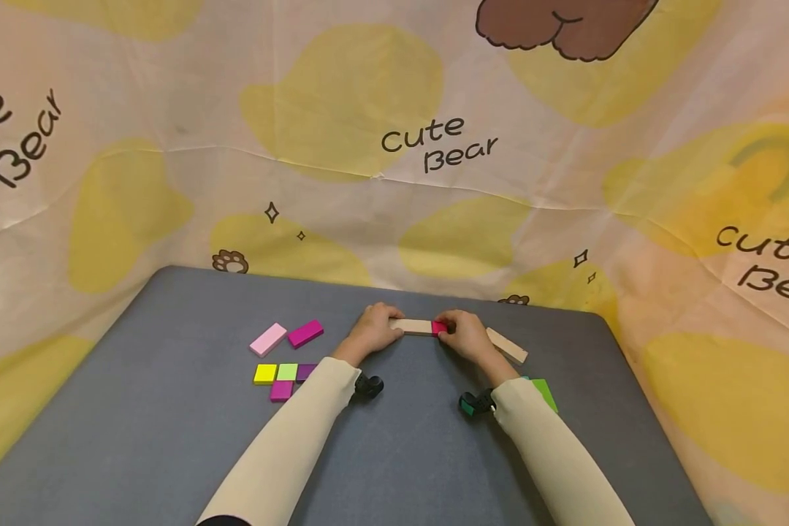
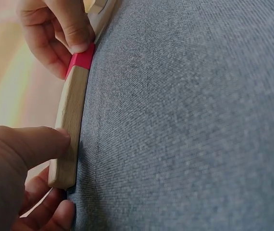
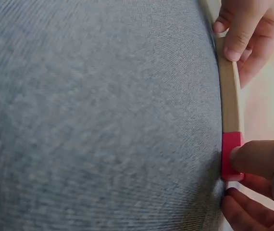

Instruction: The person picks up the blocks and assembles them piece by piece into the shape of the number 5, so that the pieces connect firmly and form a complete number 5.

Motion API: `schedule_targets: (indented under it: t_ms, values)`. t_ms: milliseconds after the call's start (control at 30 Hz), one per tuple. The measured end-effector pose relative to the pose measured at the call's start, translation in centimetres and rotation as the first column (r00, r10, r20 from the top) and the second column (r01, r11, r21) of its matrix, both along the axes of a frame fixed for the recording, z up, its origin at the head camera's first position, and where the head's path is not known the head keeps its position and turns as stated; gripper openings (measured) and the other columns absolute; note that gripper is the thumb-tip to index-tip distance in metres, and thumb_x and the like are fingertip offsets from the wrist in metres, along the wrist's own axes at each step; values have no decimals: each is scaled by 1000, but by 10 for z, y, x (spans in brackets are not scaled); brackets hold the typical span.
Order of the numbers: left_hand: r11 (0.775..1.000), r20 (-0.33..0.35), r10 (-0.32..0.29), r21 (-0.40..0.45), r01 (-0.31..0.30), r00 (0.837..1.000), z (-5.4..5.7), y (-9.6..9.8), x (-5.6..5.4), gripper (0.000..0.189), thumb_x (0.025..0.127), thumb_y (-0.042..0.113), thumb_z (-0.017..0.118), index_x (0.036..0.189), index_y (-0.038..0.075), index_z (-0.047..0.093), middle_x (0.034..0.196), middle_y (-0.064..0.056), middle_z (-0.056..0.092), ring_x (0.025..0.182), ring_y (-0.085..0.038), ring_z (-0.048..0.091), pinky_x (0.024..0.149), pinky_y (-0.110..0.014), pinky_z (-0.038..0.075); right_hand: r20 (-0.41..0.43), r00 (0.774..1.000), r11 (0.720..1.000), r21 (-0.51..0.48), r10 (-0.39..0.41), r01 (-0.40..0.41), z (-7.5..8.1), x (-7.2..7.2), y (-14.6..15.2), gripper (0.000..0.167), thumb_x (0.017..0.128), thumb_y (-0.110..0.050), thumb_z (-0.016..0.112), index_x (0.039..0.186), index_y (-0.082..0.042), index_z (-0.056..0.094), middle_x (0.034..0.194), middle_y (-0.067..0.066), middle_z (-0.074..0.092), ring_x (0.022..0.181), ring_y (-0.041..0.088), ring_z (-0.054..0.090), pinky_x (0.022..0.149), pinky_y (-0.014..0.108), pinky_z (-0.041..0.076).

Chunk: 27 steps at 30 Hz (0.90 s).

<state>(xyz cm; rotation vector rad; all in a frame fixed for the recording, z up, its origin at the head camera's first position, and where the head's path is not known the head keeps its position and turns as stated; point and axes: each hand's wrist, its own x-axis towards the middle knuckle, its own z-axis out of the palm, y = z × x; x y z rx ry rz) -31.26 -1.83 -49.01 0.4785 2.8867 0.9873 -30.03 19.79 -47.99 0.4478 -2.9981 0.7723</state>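
Note:
A plain wooden block [image 1: 413,326] lies on the grey table, end to end with a red block [image 1: 437,328]. My left hand [image 1: 375,329] pinches the wooden block near its left end, thumb on the near side, as the left wrist view shows. With thumb and fingers my right hand [image 1: 465,334] grips the red block [image 3: 231,153], whose end touches the wooden one. Just right of that hand lies a second wooden block [image 1: 508,346], set at a slant and partly covered by the hand.
Left on the table [image 1: 171,424] lie a light pink block [image 1: 268,340] and a magenta block [image 1: 305,334]. Nearer are yellow [image 1: 265,374], light green [image 1: 287,372], purple [image 1: 306,372] and magenta pieces. A green block [image 1: 544,394] shows beside the right sleeve. Patterned cloth [image 1: 342,219] hangs behind.

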Motion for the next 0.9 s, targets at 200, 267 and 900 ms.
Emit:
schedule_targets:
  t_ms: [200, 267, 900]
  values:
    - [1000, 22, -6, 5, 6, 1000, 0, -2, 1, 26, 87, 18, 68, 113, 15, 71, 108, -8, 66, 101, -26, 56, 88, -38, 45, 16, 1000, 1000, -4, 2, -2, 1, 1, -2, 24, 85, -10, 70, 109, -10, 70, 101, 9, 70, 87, 22, 65, 76, 39, 52]
    - [1000, 26, -12, 6, 12, 1000, 1, -2, 1, 26, 87, 18, 68, 113, 15, 71, 109, -8, 66, 102, -26, 57, 88, -39, 45, 24, 1000, 1000, -6, 0, 0, 0, 1, -2, 24, 85, -10, 70, 109, -10, 70, 101, 9, 70, 88, 22, 65, 77, 40, 52]
    - [1000, 32, -14, -11, 14, 999, 7, -1, 3, 27, 87, 16, 67, 114, 13, 71, 110, -9, 65, 103, -27, 55, 88, -39, 44, 20, 1000, 1000, -22, 2, -1, 1, 4, -2, 25, 85, -11, 70, 110, -11, 70, 104, 9, 70, 90, 23, 65, 79, 41, 52]
